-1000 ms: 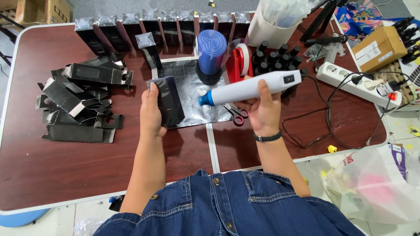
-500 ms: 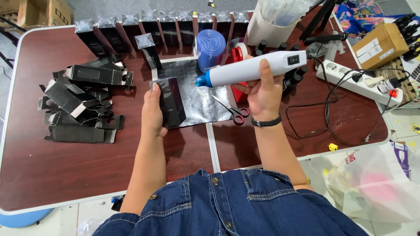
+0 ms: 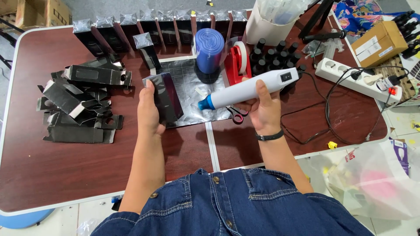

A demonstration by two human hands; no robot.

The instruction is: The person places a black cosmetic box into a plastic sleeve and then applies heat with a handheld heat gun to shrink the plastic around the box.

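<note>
1. Two hands are busy: our left hand grips a tall black glossy box, upright over the silver foil mat.
2. Our right hand clenches a white heat gun with a blue nozzle.
3. Its long axis points left at the box, nozzle near but apart.

flat cartons left on table | boxes in back row | bottles right, perhaps upright
</note>
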